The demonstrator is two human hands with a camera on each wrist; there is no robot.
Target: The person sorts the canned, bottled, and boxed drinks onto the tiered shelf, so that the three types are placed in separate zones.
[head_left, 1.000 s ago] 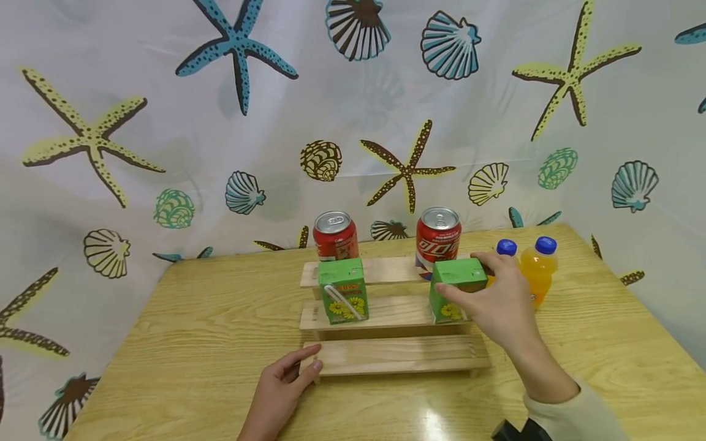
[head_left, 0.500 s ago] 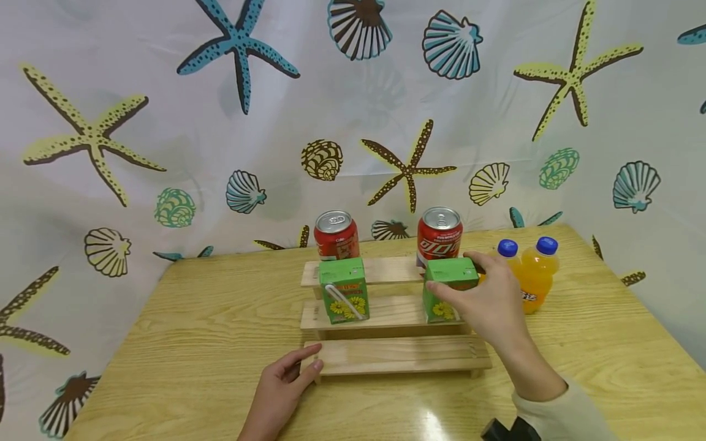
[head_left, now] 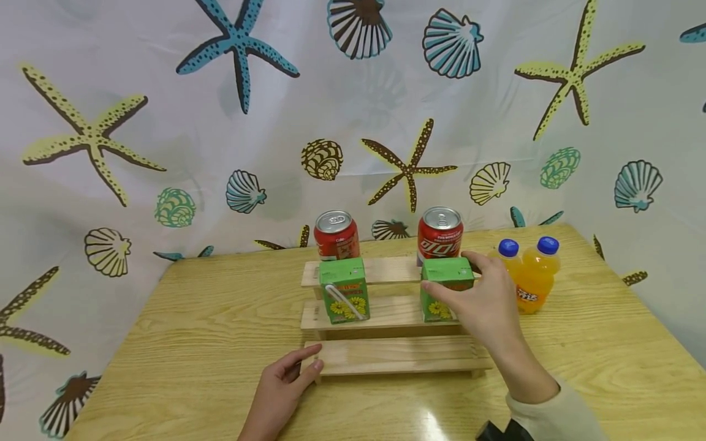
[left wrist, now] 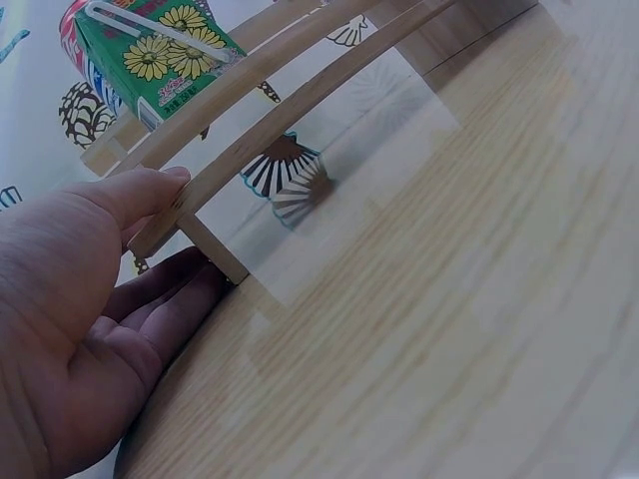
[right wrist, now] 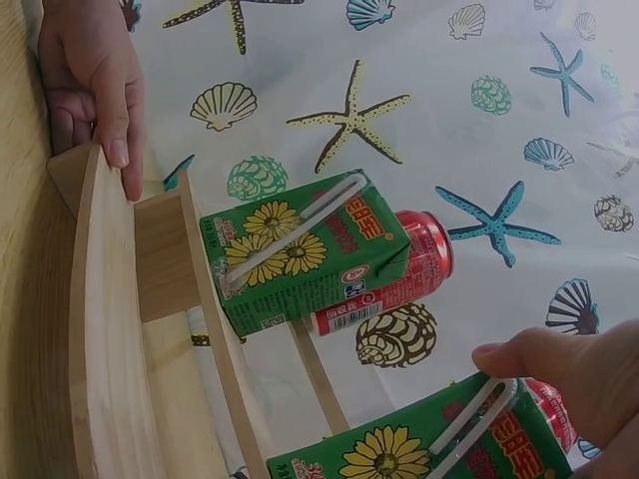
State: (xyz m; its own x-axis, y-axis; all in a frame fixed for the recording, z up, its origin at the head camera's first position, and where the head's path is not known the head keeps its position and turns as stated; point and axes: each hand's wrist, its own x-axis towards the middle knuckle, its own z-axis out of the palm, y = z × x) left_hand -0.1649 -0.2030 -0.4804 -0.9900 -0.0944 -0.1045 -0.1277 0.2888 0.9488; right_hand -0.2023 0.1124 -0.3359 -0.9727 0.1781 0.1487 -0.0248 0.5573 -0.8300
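My right hand (head_left: 491, 300) pinches a green drink carton (head_left: 438, 300) between thumb and fingers at the right end of the middle step of a wooden rack (head_left: 397, 356). In the right wrist view the thumb of that hand (right wrist: 574, 374) lies at the top of the carton (right wrist: 419, 444), near its straw. A second green carton (head_left: 344, 294) stands upright at the middle step's left end. My left hand (head_left: 281, 389) grips the left end of the lowest step; in the left wrist view its thumb is on top, the other fingers lower by the leg.
Two red cans (head_left: 335, 236) (head_left: 439, 236) stand on the top step, behind the cartons. Two orange drink bottles (head_left: 535, 275) with blue caps stand on the table right of the rack, close to my right hand. A shell-patterned cloth (head_left: 209, 141) hangs behind.
My right hand and its carton have moved left along the middle step, revealing more of the orange bottles. The left hand has stayed on the rack.
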